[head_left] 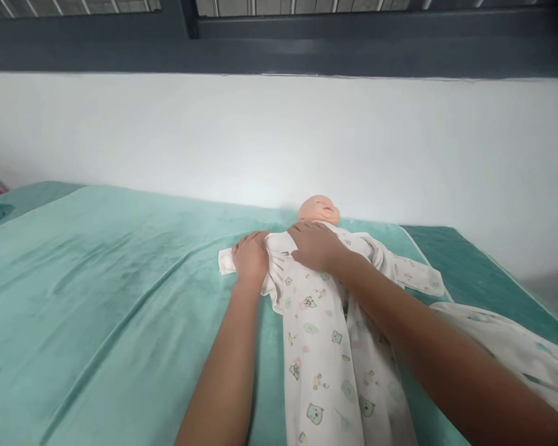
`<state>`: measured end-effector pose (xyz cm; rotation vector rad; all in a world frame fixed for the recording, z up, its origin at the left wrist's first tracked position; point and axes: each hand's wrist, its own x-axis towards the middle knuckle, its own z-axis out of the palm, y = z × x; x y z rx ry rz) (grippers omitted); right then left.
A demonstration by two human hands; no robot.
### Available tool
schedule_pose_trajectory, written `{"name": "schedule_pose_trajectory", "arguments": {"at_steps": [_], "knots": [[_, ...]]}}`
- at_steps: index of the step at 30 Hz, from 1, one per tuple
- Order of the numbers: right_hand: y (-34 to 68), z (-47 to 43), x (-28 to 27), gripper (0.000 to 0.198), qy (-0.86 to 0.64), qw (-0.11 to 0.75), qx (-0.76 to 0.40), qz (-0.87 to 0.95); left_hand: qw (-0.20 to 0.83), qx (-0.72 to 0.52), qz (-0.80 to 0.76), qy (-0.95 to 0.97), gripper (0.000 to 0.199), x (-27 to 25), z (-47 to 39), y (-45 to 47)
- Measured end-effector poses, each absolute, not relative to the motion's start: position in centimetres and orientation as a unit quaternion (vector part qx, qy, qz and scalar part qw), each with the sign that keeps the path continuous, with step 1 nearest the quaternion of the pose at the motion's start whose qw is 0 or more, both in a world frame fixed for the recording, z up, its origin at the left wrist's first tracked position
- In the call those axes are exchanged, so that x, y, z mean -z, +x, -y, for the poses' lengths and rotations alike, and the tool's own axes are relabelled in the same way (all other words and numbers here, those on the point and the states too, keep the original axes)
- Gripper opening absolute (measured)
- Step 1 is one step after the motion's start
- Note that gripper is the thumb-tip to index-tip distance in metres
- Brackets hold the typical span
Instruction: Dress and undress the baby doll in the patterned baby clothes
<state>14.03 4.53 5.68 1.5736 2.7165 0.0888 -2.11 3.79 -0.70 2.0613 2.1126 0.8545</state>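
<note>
A baby doll (pixel 320 209) lies on its back on the bed, its bare head near the wall. White baby pajamas (pixel 314 334) printed with small bears and leaves cover its body, with the long legs stretching toward me. My left hand (pixel 251 255) is closed around the sleeve on the left, and the white cuff sticks out past it. My right hand (pixel 317 246) lies across the upper chest, fingers bent over the cloth near the shoulder. Between both hands the fabric is gathered in folds. The other sleeve (pixel 418 275) lies stretched out to the right.
A green plush sheet (pixel 121 297) with wrinkles covers the bed. Another white printed cloth (pixel 511 347) lies at the right, partly behind my right forearm. Behind the bed stands a white wall (pixel 177 136), below a dark window frame (pixel 307 52) with bars.
</note>
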Motion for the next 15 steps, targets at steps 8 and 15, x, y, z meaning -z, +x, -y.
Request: {"name": "schedule_pose_trajectory", "arguments": {"at_steps": [8,15], "knots": [[11.1,-7.3,-6.4,0.024,0.418,0.05,0.013,-0.907,0.044,-0.259,-0.727,0.634,0.041,0.4,-4.0,-2.1],[9.8,-8.5,-6.6,0.029,0.403,0.113,0.078,-0.905,0.039,-0.237,-0.742,0.627,0.032,0.1,-4.0,-2.0]]}}
